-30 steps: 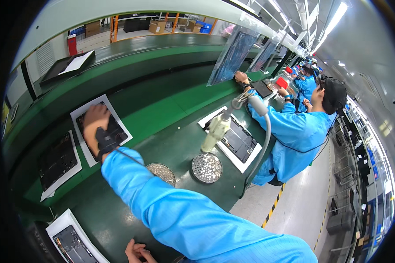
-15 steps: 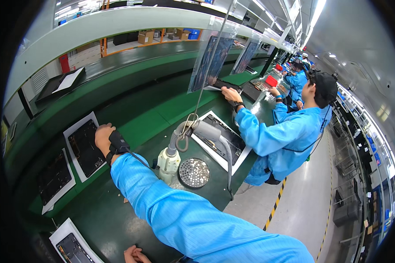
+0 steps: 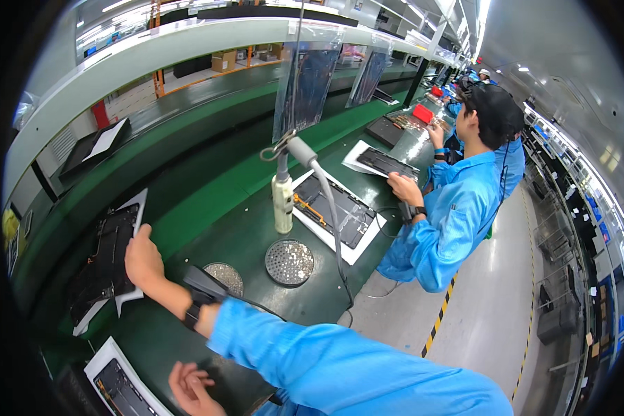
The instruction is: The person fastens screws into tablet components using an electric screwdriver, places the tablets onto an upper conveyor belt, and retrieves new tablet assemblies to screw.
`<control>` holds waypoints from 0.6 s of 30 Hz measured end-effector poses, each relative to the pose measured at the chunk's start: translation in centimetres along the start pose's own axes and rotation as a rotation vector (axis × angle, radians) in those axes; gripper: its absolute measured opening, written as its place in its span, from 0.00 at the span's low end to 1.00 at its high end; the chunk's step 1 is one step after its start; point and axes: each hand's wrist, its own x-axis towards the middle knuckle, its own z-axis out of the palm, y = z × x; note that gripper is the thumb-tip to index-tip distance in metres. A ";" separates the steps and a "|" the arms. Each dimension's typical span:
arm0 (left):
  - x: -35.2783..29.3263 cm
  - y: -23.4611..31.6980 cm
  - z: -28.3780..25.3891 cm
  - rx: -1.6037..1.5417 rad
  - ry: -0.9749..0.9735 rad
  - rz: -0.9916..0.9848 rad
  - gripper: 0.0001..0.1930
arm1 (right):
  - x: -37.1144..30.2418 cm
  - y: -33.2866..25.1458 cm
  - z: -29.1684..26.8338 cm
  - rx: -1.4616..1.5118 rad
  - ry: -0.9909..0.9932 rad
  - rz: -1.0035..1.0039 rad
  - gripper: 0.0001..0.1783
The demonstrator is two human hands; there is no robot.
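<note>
So the right hand point(image 3: 143, 258) is stretched way out across the green worktop point(image 3: 249, 239), arm in a blue sleeve with a dark wrist strap point(image 3: 195, 305) on it. The grip is a flat, loose one: palm and fingers lie on the right edge of an opened dark device on a white tray point(image 3: 107, 260), thumb side toward the tray's near corner, not really wrapped around anything as far as I can see. That tray sits at the left side of the worktop, tilted a bit, well apart from the next stuff.

Left hand point(image 3: 191, 388) is down at the bottom edge, fingers half curled and holding nothing, just beside another white tray with a device point(image 3: 121, 385) at the lower left.

Between the arm and the co-worker there are two round perforated dishes point(image 3: 289, 263), one near the wrist, one further right. Behind them a pale upright tool on a stand point(image 3: 282, 201) with a grey hose point(image 3: 329, 208) curving down to the worktop edge. Past that another opened device on a white tray point(image 3: 336, 215).

A co-worker in a blue coat and dark cap point(image 3: 457, 201) stands at the right, hands on their own tray
</note>
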 end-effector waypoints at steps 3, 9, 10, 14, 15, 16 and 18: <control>1.7 2.7 3.4 -0.251 0.024 0.086 0.28 | -5.2 3.4 -3.5 0.177 0.104 -0.161 0.13; 0.0 1.9 2.6 -0.743 0.063 0.055 0.32 | -17.0 4.3 -14.5 0.401 0.008 -0.147 0.13; -0.7 2.0 2.9 -0.761 0.109 0.016 0.31 | -18.0 4.8 -15.8 0.415 -0.028 -0.132 0.12; -3.3 7.5 6.1 -0.609 0.201 -0.019 0.23 | -21.2 7.5 -19.0 0.503 -0.167 -0.047 0.12; -3.8 6.5 5.3 -0.609 0.198 -0.023 0.23 | -21.3 7.5 -20.5 0.502 -0.163 -0.044 0.12; -4.1 5.5 4.2 -0.585 0.211 -0.072 0.25 | -21.6 7.2 -22.6 0.350 -0.296 -0.094 0.12; -4.3 4.4 2.1 -0.573 0.154 -0.175 0.28 | -22.0 7.4 -26.5 0.079 -0.442 -0.232 0.12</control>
